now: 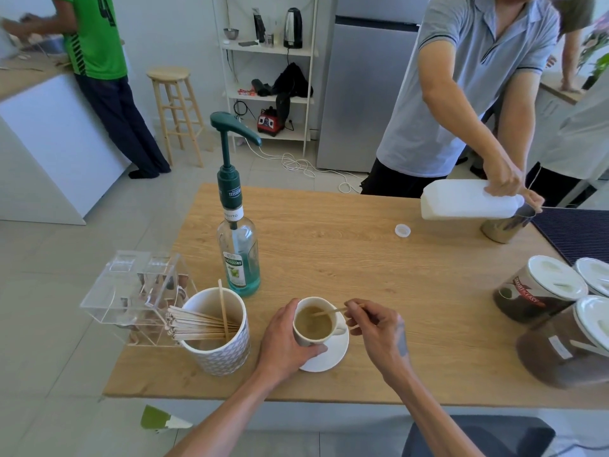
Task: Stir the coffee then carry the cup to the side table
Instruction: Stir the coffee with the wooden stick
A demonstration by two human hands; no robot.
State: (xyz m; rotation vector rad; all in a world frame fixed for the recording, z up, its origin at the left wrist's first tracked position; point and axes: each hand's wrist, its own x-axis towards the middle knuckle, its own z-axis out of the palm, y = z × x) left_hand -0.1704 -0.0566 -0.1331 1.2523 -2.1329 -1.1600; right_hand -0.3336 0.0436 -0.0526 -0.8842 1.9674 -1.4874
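I see bare tabletop [346, 252] open across the middle, toward the far edge. Near the left edge, the stick holder [216, 331] and syrup bottle [239, 252] block passage; jars [540, 293] crowd the right edge.

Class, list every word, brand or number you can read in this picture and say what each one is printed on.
"TEISSEIRE": pump collar of the syrup bottle, repeated on its front label.
"44", partly hidden: back of the green jersey.
Neck band on the bottle: partly legible, unclear.
Red label on the coffee jar: too blurred to read.
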